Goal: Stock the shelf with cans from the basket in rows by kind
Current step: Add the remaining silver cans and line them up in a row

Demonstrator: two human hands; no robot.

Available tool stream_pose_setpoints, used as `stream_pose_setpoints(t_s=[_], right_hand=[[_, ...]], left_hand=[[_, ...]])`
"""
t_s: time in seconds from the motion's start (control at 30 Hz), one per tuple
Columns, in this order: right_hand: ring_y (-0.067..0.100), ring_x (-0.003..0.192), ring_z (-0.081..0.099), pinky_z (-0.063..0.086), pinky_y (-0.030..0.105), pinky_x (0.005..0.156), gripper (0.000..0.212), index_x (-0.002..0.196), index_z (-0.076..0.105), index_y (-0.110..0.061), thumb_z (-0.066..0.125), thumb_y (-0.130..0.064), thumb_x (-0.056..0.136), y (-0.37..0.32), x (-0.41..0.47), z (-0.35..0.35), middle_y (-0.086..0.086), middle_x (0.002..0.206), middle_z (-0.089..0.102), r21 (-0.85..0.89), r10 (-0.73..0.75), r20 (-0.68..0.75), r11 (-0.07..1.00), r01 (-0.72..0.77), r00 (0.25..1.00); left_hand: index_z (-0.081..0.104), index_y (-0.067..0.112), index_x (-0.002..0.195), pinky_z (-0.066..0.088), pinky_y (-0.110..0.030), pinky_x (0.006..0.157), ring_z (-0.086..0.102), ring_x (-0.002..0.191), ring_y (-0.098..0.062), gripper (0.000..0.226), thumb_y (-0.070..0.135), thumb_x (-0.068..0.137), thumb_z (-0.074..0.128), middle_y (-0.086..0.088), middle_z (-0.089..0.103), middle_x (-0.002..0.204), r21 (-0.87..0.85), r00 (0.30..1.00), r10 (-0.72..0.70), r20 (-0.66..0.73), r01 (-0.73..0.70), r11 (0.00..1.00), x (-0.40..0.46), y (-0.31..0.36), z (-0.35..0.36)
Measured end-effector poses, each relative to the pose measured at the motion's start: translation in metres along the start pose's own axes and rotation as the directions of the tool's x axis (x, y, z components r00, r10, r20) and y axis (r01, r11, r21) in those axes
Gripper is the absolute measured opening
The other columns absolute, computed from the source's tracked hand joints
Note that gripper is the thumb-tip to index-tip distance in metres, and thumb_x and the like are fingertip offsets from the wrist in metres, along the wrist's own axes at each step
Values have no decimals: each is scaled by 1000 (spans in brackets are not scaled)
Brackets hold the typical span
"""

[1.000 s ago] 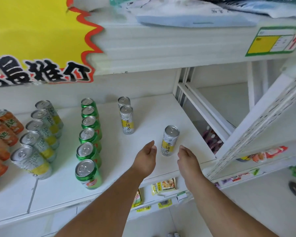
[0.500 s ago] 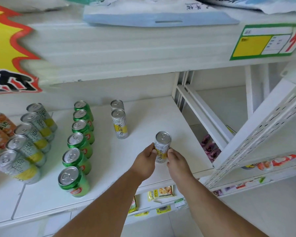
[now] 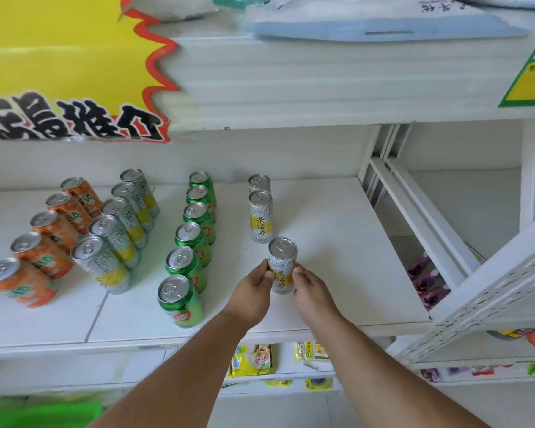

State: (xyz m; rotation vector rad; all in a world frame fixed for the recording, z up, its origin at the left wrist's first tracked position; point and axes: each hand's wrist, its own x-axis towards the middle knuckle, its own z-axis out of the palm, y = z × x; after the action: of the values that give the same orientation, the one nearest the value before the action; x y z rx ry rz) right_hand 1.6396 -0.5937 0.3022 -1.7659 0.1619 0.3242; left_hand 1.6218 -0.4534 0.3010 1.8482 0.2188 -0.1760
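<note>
At the far upper left of the frame I see a yellow paper sign with a jagged red edge and black characters hanging off the upper shelf. Below it, on the white metal shelf, the cans stand in rows running from front to back. Leftmost is a row of five orange printed cans, leaning out at the frame edge through the wide lens. Just beside it to the right is a row of five silver cans with yellow bands. Next, with a gap between, comes a row of six green cans, the front one near the shelf lip. Further right, two slim silver-white cans with a yellow label panel stand one behind the other near the back wall.

In front of that pair, at centre frame, a third slim silver-white can with the yellow label stands upright on the shelf, and I have both hands on it. My left hand pinches its left side with thumb and fingertips; my right hand grips its right side the same way, so the can is clamped between them.

Under the shelf lip I see yellow snack packets on a lower level. At the right, a white perforated shelf panel slants across the frame.
</note>
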Motion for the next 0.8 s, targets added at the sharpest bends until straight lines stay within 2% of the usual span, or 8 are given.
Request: stream_pose_setpoints(t_s=[0.07,0.17,0.33,0.4,0.53,0.6,0.67,0.8], right_hand=[[13,116,59,40,26,97,34,129,66,-26,37,-32,111,0,1,10,-3,126,65,-5,-1,26,1000,1,1000],[13,121,57,40,26,101,38,139,62,-23,38,-32,111,-2,1,19,-6,127,62,-20,9,47,1000,-8,999],[11,103,56,42,30,101,29,122,66,-28,40,-34,111,3,5,19,-6,117,63,4,19,61,1000,-19,998],[11,101,51,43,32,103,33,130,64,-26,40,-37,110,6,5,16,-9,108,58,1,14,35,1000,-14,999],[5,77,51,42,23,80,28,112,67,-28,40,-33,111,9,2,14,-16,79,56,-43,-24,50,999,26,998],[-2,81,56,42,16,77,28,113,68,-29,39,-29,111,8,2,15,-17,89,64,-58,-56,69,997,60,996],[-2,99,61,40,9,83,29,121,66,-29,39,-27,112,8,2,19,-14,109,68,-62,-77,85,995,82,993],[7,127,56,37,19,102,39,144,59,-20,40,-31,111,5,7,23,-6,140,63,-62,-80,96,994,86,992]], left_hand=[[50,65,117,39,-31,112,56,122,-4,34,34,106,39,32,60,123,-4,1000,-9,-22,9,1000,-3,-5,-8],[49,72,117,40,-39,114,54,125,-1,36,45,97,39,27,61,129,-20,999,11,-46,-12,1000,-6,-13,-17],[49,53,130,37,-37,117,53,125,-6,34,31,106,40,32,58,121,-76,997,-19,-77,13,997,-15,-15,-21],[51,51,131,37,-36,116,52,126,-5,34,30,107,40,37,55,119,-79,997,-23,-74,17,997,-19,-16,-21],[50,49,137,35,-39,118,49,131,-4,36,34,105,43,25,57,133,-91,998,-32,-63,26,996,-18,-26,-18],[47,42,145,35,-40,118,48,133,-4,41,37,104,44,20,56,138,-91,998,-31,-60,26,996,-16,-28,-17],[43,41,147,34,-40,119,46,135,-4,49,47,99,45,19,54,143,-75,998,-33,-51,29,997,-13,-32,-16],[39,42,150,33,-41,120,43,137,0,61,56,91,44,19,51,146,-80,998,-43,-48,39,996,-2,-39,-18]])
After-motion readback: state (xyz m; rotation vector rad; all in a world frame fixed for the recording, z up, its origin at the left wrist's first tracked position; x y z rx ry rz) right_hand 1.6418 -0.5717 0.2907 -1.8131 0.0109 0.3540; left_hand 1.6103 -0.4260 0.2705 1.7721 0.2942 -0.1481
